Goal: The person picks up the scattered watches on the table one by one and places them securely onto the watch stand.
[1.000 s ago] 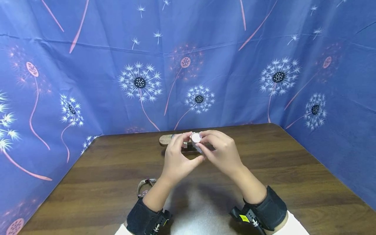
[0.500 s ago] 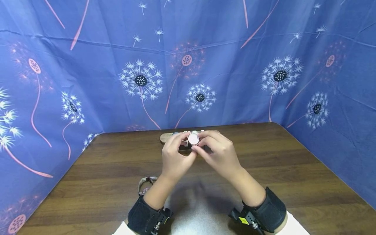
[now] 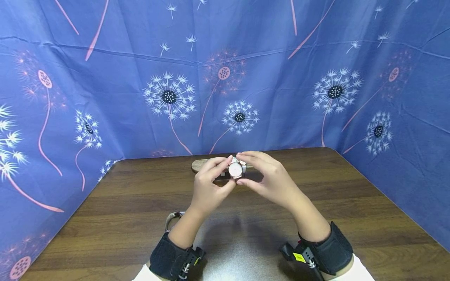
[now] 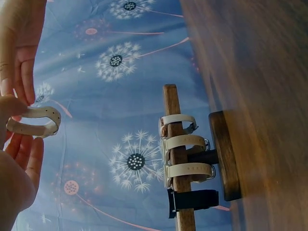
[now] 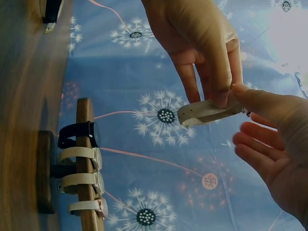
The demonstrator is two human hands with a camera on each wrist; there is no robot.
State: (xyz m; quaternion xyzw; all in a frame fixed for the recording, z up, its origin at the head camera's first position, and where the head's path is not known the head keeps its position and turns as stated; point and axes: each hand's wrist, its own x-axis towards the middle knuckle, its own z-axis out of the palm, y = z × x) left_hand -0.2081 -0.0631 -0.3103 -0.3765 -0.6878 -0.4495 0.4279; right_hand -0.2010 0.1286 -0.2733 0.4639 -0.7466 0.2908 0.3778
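Between the fingertips of both hands, above the table, is a wristwatch (image 3: 235, 170) with a round white face and a pale strap closed into a loop. My left hand (image 3: 212, 183) pinches it from the left, thumb below and index finger above. From the other side my right hand (image 3: 272, 177) holds it with thumb and forefinger, the other fingers reaching forward. In the right wrist view the left thumb lies along the pale strap (image 5: 207, 111), and the right thumb (image 5: 255, 98) touches near its end. The right forefinger's contact is partly hidden.
Behind the hands stands a wooden watch stand (image 3: 198, 165); its bar (image 4: 172, 98) bears several watches, pale-strapped ones and one with a black strap (image 4: 197, 199). Another watch (image 3: 172, 222) sits on the wooden table (image 3: 334, 203) beside the left forearm. A blue dandelion-print cloth (image 3: 281, 78) hangs around.
The watch face has turned more fully toward the head camera. My right thumb and forefinger have spread wider, and the right forearm has shifted right. The left hand has barely moved.
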